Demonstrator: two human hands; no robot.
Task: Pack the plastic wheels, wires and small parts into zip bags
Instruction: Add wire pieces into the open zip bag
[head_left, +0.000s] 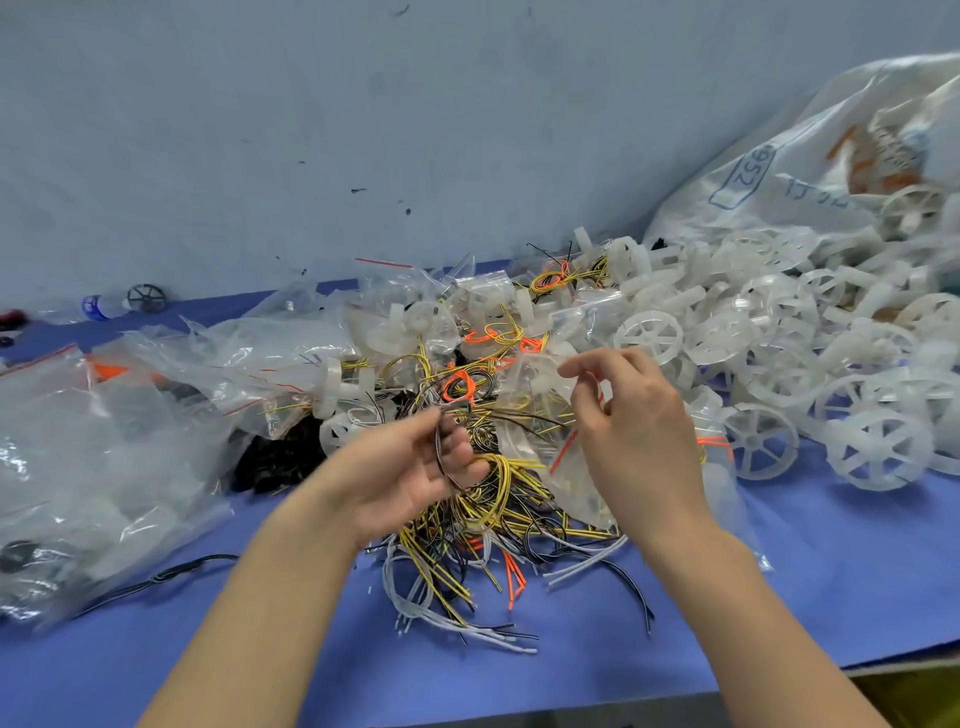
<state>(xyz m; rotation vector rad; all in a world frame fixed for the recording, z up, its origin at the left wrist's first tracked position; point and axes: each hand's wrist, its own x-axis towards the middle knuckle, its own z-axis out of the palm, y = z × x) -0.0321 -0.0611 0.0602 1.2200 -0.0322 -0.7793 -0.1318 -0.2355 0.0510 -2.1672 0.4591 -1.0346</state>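
left hand (410, 470) pinches 1 dark wire loop (439, 441), long axis upright; right hand (639, 431) pinches the zip bag (535, 387) edge just right of it.

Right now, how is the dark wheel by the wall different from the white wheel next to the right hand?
The dark grey wheel is alone at the far left beside a small bottle; the white wheel sits at the edge of a heap of white wheels. One is dark grey, the other milky white. Both are round with spokes, on the blue table.
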